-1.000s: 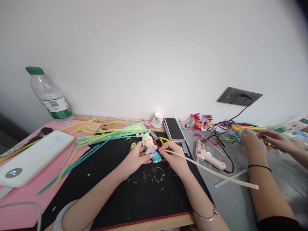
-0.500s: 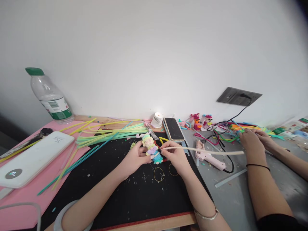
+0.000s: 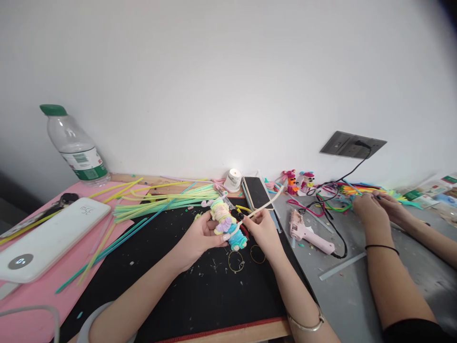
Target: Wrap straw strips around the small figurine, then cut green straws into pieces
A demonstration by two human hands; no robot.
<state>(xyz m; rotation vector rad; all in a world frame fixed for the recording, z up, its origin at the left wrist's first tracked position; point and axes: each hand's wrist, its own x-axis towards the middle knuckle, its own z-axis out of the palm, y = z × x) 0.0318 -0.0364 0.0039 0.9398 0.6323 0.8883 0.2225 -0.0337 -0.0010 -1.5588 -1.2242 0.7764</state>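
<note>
A person's left hand (image 3: 198, 234) is clasping a fuzzy pastel figure (image 3: 224, 225) above a black mat (image 3: 200, 300), while the right hand (image 3: 264, 232), just beside, is pinching a cream stem (image 3: 266, 206); a pink glue gun (image 3: 314, 238) is lying farther right, near a co-worker's hands (image 3: 369, 213).

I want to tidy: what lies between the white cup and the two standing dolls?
In the head view: a phone, pink and blue stems, and the tip of the cream stem in the right hand.

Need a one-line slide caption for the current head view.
Left hand holds a multicoloured fuzzy figure above a black mat while the right hand grips a cream pipe cleaner.
</note>
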